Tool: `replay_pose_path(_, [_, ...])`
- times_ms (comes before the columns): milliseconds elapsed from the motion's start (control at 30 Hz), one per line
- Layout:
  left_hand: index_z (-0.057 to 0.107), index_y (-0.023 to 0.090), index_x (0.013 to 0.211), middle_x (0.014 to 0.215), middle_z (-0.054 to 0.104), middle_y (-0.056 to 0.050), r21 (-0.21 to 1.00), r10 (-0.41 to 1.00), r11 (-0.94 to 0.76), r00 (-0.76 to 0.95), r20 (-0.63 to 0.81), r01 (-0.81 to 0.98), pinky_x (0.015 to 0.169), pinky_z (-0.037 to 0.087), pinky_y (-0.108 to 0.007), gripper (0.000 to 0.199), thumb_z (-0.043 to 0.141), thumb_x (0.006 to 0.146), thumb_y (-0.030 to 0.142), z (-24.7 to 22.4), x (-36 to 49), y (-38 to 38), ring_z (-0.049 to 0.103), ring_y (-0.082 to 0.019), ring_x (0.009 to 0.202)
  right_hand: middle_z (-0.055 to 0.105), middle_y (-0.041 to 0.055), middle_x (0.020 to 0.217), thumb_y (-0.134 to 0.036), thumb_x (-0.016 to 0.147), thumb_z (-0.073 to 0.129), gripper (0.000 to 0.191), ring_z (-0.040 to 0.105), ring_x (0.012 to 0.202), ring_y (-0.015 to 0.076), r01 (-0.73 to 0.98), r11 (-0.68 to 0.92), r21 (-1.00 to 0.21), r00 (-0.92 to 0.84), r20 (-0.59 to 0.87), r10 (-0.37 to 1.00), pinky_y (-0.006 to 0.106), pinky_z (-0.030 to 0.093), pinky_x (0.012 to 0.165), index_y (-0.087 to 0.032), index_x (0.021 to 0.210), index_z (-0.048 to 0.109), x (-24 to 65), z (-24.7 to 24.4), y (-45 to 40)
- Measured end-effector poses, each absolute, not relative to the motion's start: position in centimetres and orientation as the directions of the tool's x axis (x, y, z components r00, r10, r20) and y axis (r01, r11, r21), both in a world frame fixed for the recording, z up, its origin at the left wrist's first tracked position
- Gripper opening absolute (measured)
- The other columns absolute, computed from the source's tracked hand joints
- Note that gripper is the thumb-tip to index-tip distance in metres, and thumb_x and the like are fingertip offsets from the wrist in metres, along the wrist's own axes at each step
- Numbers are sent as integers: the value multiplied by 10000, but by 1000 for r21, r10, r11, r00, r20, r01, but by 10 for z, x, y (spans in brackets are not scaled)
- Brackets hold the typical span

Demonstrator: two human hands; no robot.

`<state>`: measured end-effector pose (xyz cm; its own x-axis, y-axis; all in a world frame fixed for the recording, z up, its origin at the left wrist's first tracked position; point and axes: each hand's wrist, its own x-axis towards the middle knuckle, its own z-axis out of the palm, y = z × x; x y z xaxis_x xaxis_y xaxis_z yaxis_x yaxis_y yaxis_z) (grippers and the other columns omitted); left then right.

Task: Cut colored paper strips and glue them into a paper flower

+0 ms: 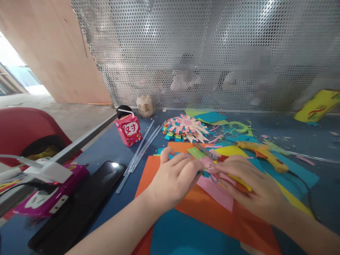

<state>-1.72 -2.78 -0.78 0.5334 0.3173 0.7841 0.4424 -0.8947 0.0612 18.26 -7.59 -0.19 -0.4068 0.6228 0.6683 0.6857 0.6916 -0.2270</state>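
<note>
My left hand (pixel 176 173) is closed, pinching a small piece of blue and pink paper (pixel 205 174) at its fingertips. My right hand (pixel 248 180) meets it from the other side, fingertips and thumb pinched at the edge of the same piece; my fingers partly hide it. Scissors with yellow handles (pixel 240 182) lie beneath my right hand, blades (pixel 208 152) pointing away to the left. Below the hands is a pink paper sheet (pixel 221 194) on an orange sheet (pixel 196 202). Beyond them sits a pile of fringed paper flowers (pixel 186 125), a pink one on top.
A yellow glue gun (pixel 262 154) with a black cord lies at right. Clear sticks (pixel 143 150), a red drink carton (pixel 129 129), a black phone (pixel 79 209) and a purple box with a white plug (pixel 53 191) stand left. A perforated metal screen (pixel 159 46) closes the back; people sit behind it.
</note>
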Motion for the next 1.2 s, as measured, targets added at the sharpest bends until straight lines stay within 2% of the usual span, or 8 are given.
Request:
replay_pose_path(167, [485, 183, 874, 744, 689, 58, 68, 329, -889, 529, 782, 452, 815, 269, -335, 135, 553, 820, 79, -9, -17, -28, 639, -107, 704, 680, 6, 889, -131, 841, 509, 290, 624, 810, 173, 683, 697, -220, -395, 691, 605, 313, 531, 704, -287, 1083, 546, 182, 0, -76])
replay_pose_path(567, [481, 188, 871, 744, 678, 53, 113, 360, -890, 528, 769, 442, 814, 271, -337, 138, 565, 820, 92, -10, -18, -28, 630, -108, 703, 672, 40, 962, -157, 816, 541, 288, 615, 915, 180, 714, 668, -212, -372, 693, 618, 337, 514, 807, -230, 1095, 543, 185, -3, -74])
replay_pose_path(633, [479, 195, 856, 758, 669, 56, 233, 446, -876, 522, 727, 423, 807, 293, -338, 144, 584, 805, 112, -10, -18, -29, 623, -105, 692, 668, 46, 982, -169, 818, 541, 284, 612, 929, 185, 731, 644, -226, -352, 683, 640, 337, 512, 792, -231, 1095, 538, 185, -5, -75])
replay_pose_path(700, [466, 200, 840, 758, 653, 50, 446, 586, -810, 486, 648, 382, 784, 343, -337, 177, 613, 775, 127, -10, -16, -29, 608, -105, 673, 665, 44, 996, -173, 823, 536, 283, 610, 940, 185, 739, 625, -251, -332, 672, 662, 335, 508, 792, -237, 1098, 531, 186, -6, -75])
replay_pose_path(800, [451, 200, 836, 742, 620, 23, 772, 776, -591, 428, 464, 234, 699, 428, -304, 238, 657, 728, 149, -11, -12, -28, 588, -114, 685, 664, 32, 990, -186, 834, 525, 265, 609, 936, 179, 730, 616, -294, -307, 665, 681, 330, 503, 798, -253, 1089, 530, 185, -6, -77])
replay_pose_path(867, [447, 199, 850, 726, 596, 20, 902, 839, -419, 424, 341, 105, 653, 458, -269, 288, 687, 696, 158, -12, -9, -26, 579, -112, 696, 660, 27, 982, -206, 837, 525, 252, 603, 938, 180, 718, 610, -335, -285, 658, 697, 330, 502, 798, -260, 1083, 534, 185, -7, -77])
replay_pose_path(1033, [446, 190, 878, 693, 558, 41, 995, 845, -90, 526, 100, -45, 559, 459, -201, 356, 714, 648, 147, -10, -5, -26, 552, -84, 659, 643, 28, 994, -213, 835, 531, 252, 581, 979, 178, 701, 582, -411, -237, 636, 734, 327, 491, 821, -258, 1082, 540, 186, -8, -78])
replay_pose_path(1200, [448, 180, 894, 658, 547, 63, 998, 825, 54, 564, -22, -40, 474, 407, -170, 395, 736, 624, 156, -9, -4, -28, 501, -50, 553, 641, 14, 971, -192, 842, 530, 243, 580, 971, 166, 676, 581, -454, -232, 617, 752, 319, 483, 828, -272, 1071, 537, 186, -8, -78])
